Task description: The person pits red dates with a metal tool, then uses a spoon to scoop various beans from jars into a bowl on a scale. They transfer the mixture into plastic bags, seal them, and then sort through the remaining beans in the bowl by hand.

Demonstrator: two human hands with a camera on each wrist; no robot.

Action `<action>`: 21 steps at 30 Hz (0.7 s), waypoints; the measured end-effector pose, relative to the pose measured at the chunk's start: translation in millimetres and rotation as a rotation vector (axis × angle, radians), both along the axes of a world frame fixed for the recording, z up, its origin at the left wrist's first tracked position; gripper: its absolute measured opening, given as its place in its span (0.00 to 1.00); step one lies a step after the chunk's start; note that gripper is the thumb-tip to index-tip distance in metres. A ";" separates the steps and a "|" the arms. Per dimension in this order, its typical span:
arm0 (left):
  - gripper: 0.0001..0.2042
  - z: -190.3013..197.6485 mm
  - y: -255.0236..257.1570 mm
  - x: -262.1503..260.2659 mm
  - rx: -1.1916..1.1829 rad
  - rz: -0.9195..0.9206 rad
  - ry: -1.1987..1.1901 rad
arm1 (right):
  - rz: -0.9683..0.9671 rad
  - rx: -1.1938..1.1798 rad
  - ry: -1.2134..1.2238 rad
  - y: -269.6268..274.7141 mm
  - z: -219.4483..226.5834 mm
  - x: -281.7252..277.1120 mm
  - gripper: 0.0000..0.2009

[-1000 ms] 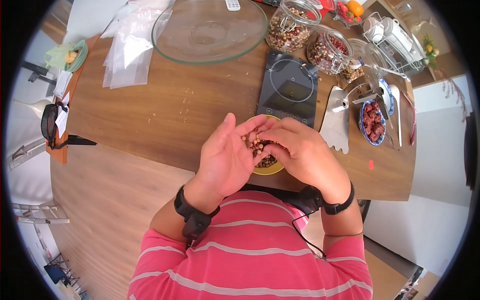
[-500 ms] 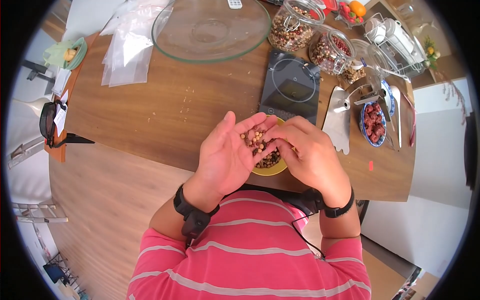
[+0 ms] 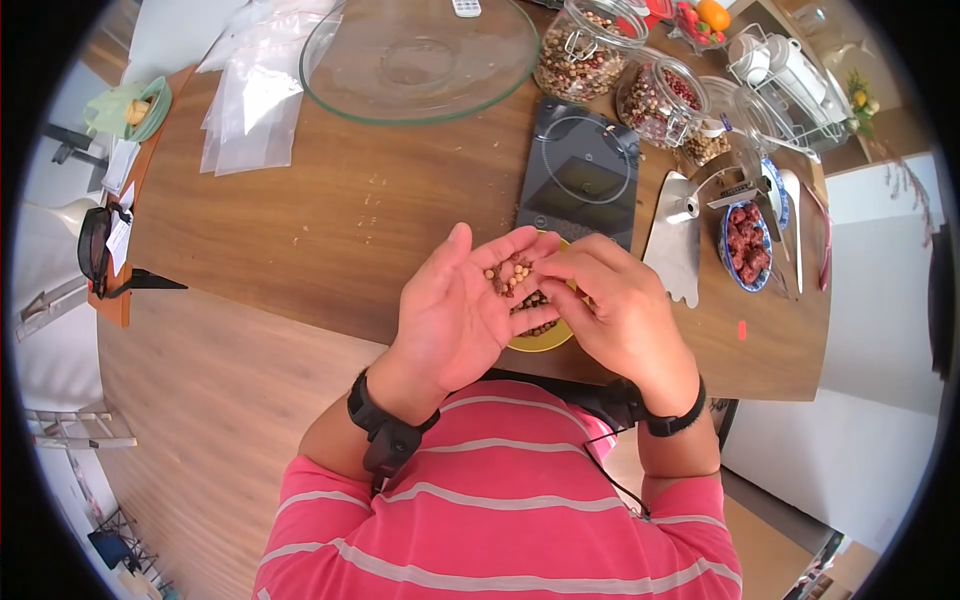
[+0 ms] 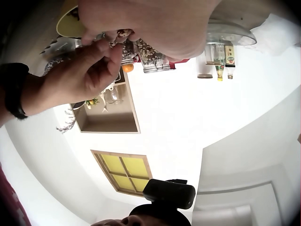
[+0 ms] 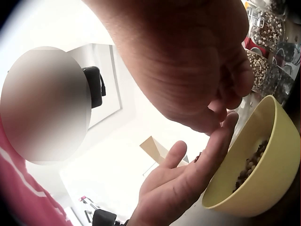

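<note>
My left hand (image 3: 450, 315) is palm up with its fingers straight, bearing a few small tan and brown dried beans (image 3: 513, 272). Close beside those fingers is my right hand (image 3: 625, 310), its fingers bent and the thumb near the index finger; I cannot tell whether a bean is between the tips. Both hands are over a yellow bowl (image 3: 545, 344), which they partly cover in the head view. More beans (image 5: 251, 167) lie inside this bowl (image 5: 282, 181) in the right wrist view. There, the left hand (image 5: 183, 186) appears below the right hand (image 5: 188, 70).
A black scale (image 3: 580, 170) lies beyond the bowl. Bean-filled glass jars (image 3: 580, 60) stand behind it, near a large glass plate (image 3: 420, 112) and plastic bags (image 3: 250, 130). To the right are a metal scraper (image 3: 672, 250) and a patterned bowl of dark red pieces (image 3: 746, 245).
Fewer beans lie on the left hand's fingers now. The right fingertips have drawn back slightly to the right from the left palm. Other things stay in place.
</note>
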State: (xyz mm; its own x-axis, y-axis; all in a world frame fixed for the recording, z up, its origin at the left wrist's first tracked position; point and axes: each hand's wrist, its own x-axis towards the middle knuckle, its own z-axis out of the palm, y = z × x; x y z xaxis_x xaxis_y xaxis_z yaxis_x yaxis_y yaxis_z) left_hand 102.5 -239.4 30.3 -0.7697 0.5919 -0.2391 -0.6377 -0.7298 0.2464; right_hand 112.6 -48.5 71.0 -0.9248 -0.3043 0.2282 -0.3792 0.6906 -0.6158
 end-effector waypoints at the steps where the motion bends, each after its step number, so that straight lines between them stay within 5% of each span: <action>1: 0.36 -1.0 0.9 0.3 0.005 -0.005 0.014 | 0.052 -0.030 0.057 -2.3 0.0 -2.6 0.11; 11: 0.39 -0.1 3.9 3.5 -0.005 -0.061 0.090 | 0.454 0.171 0.156 3.0 14.2 -27.0 0.13; 21: 0.38 -1.6 0.0 -1.0 0.005 -0.094 0.092 | 0.436 0.319 0.204 -2.7 16.6 -23.4 0.11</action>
